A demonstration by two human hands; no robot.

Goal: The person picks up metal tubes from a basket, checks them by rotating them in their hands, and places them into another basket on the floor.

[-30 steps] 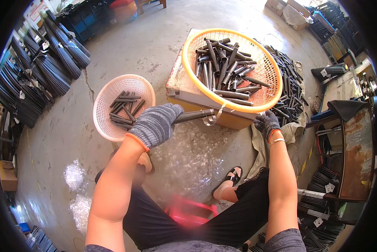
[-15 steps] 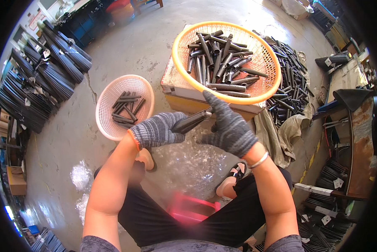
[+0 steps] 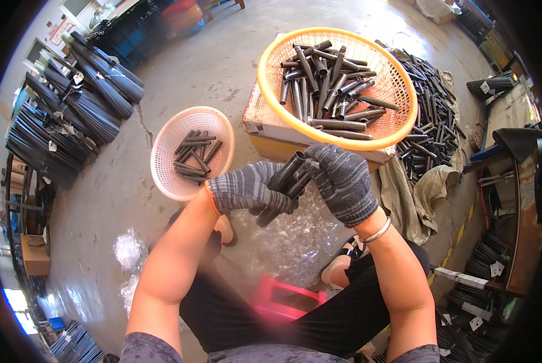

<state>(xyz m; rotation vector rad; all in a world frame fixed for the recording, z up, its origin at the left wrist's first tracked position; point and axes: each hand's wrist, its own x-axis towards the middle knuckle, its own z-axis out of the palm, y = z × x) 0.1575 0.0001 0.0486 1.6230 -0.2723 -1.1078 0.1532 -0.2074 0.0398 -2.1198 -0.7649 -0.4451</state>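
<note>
My left hand (image 3: 249,186), in a grey striped knit glove, is closed round a small bunch of black tubes (image 3: 287,171), their open ends tilted up and to the right. Close against those ends is my gloved right hand (image 3: 343,184), its fingers pinched together; a small pale, shiny bit shows at the fingertips, too small to name. Beyond the hands, an orange plastic basket (image 3: 264,75) holds many similar black tubes (image 3: 325,91). To the left, a pale pink basket (image 3: 160,166) on the floor contains several more tubes (image 3: 193,156).
A cardboard box (image 3: 262,124) supports the orange basket. Right of it, a heap of black tubes (image 3: 431,118) lies on a beige sheet (image 3: 425,196). Crumpled clear plastic (image 3: 295,242) covers floor between my feet, near a red stool (image 3: 283,299). Bundled black rods (image 3: 95,85) stand at far left.
The tubes in my left hand have turned from nearly level to steeper, and their ends now spread apart. My right hand has shifted from open fingers to a pinch at the tube ends.
</note>
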